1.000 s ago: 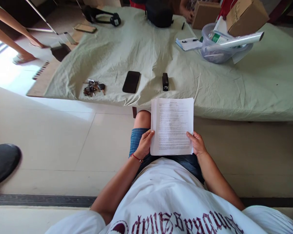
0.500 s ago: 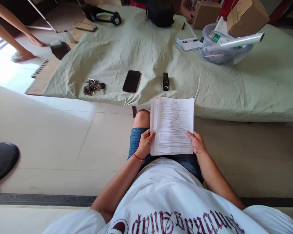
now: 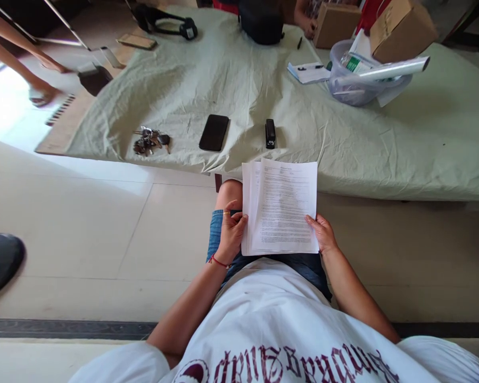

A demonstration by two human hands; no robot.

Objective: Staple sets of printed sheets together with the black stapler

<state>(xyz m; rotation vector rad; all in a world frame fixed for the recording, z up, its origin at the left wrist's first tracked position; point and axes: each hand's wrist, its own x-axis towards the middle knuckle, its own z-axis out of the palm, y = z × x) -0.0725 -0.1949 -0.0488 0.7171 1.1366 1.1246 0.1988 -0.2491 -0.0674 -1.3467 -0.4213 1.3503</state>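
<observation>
Several printed paper sheets [image 3: 289, 207] rest above my lap, held between my two hands. The top sheet sits shifted to the right, so the sheets beneath show along the left side. My left hand [image 3: 233, 232] pinches the left edge with the thumb on top, its index finger raised off the paper. My right hand [image 3: 321, 232] grips the right edge, thumb over the top sheet and fingers behind, hidden. Beyond the papers, on the cloth, lie a black stapler [image 3: 270, 133], a dark phone [image 3: 214, 132] and a bunch of keys [image 3: 151, 140].
A green cloth [image 3: 383, 154] covers the low table. On it stand a plastic basket [image 3: 349, 90], cardboard boxes [image 3: 401, 31], a notepad [image 3: 309, 73], a black bag [image 3: 261, 21] and headphones [image 3: 188, 28]. A person's hand [image 3: 310, 27] shows at the far side; another person's legs [image 3: 19, 58] are at left.
My left hand has moved slightly left, its index finger lifting, and the lower sheets now stick out further at the left. My right hand keeps its grip.
</observation>
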